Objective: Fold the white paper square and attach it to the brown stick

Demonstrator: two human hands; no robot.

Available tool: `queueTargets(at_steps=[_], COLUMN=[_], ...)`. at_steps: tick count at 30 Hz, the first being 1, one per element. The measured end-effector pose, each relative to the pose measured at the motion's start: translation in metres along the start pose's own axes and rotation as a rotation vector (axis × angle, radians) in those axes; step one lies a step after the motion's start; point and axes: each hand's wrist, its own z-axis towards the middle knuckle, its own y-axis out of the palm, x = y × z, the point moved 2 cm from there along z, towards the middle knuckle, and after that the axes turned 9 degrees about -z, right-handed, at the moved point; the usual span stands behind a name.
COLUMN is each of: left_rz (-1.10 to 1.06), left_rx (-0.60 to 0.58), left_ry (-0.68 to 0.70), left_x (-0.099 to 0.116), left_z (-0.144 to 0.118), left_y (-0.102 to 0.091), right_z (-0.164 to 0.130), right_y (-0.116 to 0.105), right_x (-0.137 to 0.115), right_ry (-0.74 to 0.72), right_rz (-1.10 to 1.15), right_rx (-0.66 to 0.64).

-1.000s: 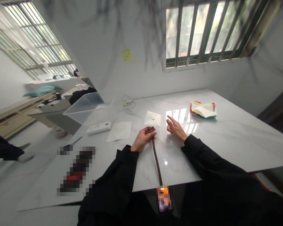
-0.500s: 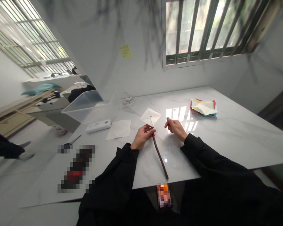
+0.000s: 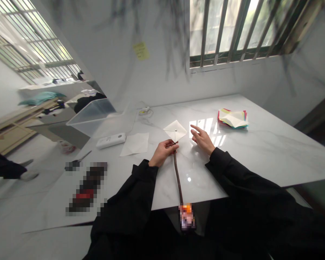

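The left hand [image 3: 162, 151] is pinching the top end of a long dark stick [image 3: 177, 177], just below the middle of the frame. The stick is running almost straight down the picture, from the fingers to the near edge of the white table [image 3: 260, 159]. A white folded paper [image 3: 175, 130] is sitting at the stick's top end, just above the left hand, with a small pin showing in its middle. The right hand [image 3: 203, 139] is holding nothing; its fingers are spread out and pointing toward the paper, just to the right of it, so both hands are close to it. To the right there is lots of bare table before the pile of colored papers [image 3: 233, 118]. To the left, a flat white sheet [image 3: 135, 143] and a small white box [image 3: 111, 140] are lying near.
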Motion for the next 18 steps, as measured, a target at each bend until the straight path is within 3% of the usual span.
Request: queueTargets(at_steps=[5,10,18], left_rz=[0.027,0.048,0.058], left_rx=[0.003,0.008,0.015], left_ry=[-0.002,0.012,0.038], left_x=[0.002,0.002,0.002], left_z=[-0.002,-0.001,-0.001], left_y=[0.002,0.001,0.002], right_z=[0.003,0.004,0.008], right_y=[-0.009,-0.01,-0.01], right_x=[-0.002,0.001,0.009], right_ry=[-0.055,0.019,0.006], right_rz=[-0.104,-0.225,-0.257], right_rx=[-0.008,-0.061,0.013])
